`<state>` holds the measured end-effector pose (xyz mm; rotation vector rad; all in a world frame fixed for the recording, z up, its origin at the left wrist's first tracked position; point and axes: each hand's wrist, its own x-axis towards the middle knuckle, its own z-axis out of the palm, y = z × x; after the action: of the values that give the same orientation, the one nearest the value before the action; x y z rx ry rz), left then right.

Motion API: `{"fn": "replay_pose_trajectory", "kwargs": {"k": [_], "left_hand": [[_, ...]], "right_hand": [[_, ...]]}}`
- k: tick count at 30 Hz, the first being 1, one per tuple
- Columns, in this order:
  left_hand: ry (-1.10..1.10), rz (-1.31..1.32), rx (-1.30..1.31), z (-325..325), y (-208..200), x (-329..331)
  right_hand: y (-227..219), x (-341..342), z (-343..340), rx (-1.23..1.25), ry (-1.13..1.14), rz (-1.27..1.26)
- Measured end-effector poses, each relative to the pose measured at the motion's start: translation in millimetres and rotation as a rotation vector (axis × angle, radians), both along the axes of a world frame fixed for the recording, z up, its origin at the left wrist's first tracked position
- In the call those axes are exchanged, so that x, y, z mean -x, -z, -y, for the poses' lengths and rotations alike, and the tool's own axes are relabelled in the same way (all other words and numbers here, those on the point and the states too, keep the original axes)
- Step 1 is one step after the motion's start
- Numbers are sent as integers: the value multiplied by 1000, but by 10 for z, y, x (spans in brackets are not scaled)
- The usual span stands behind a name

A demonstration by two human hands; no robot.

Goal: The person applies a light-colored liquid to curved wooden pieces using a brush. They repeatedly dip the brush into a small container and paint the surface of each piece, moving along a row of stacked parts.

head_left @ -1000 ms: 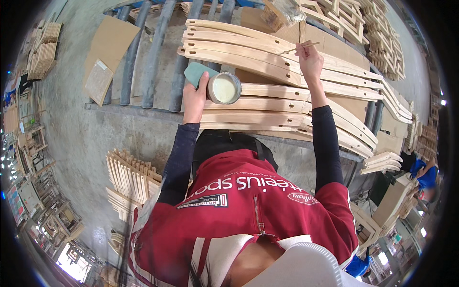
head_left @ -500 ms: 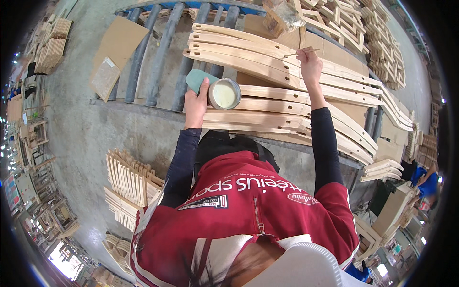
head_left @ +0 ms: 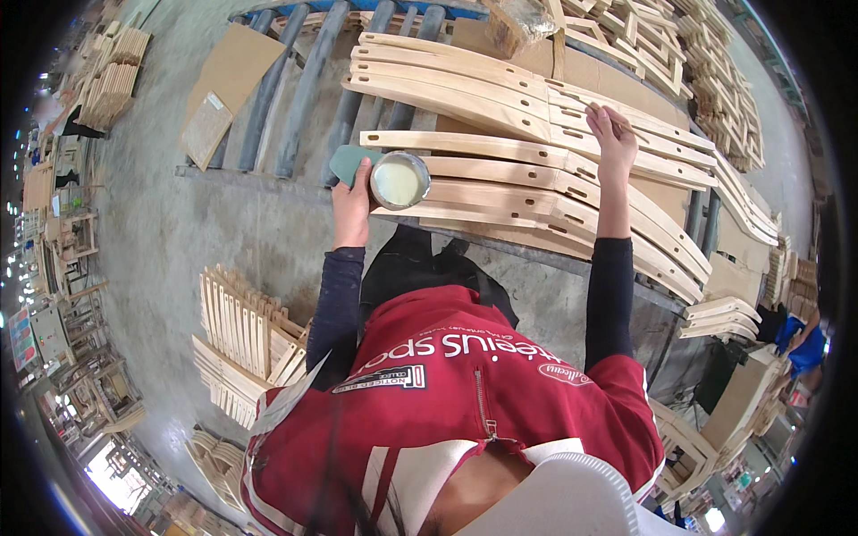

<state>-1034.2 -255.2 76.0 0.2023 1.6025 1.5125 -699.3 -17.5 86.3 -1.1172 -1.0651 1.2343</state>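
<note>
In my left hand [head_left: 351,214] is a small round pot [head_left: 424,166] of pale creamy liquid, with the fingers closed round its side. A flat green pad [head_left: 349,164] is pinched in the same hand, beside the pot. My right hand [head_left: 615,143] is closed in a pinch on a thin wooden stick [head_left: 593,106], partly hidden by the fingers. That hand hovers over curved, slotted wooden slats. An upper group of slats [head_left: 447,82] and a nearer group [head_left: 483,195] lie side by side on cardboard and rollers; the pot is above the nearer group's left end.
A grey roller conveyor [head_left: 308,89] carries the slats, with cardboard [head_left: 237,62] at its left. A wrapped block [head_left: 520,24] sits behind the slats. Stacked wooden frames [head_left: 617,40] rise at the far right. More wooden parts [head_left: 237,326] stand on the floor to my left.
My right hand has moved right and slightly nearer, with the stick. My left hand and the pot have shifted a little left. The view has moved slightly too.
</note>
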Motion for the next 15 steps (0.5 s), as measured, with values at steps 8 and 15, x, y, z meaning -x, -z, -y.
{"fn": "replay_pose_trajectory", "kwargs": {"k": [8, 15], "left_hand": [[18, 218, 22, 308, 1, -19], [88, -35, -47, 273, -190, 123]], "right_hand": [[-214, 141, 1055, 287, -100, -156], [-658, 960, 1821, 134, -349, 69]]}}
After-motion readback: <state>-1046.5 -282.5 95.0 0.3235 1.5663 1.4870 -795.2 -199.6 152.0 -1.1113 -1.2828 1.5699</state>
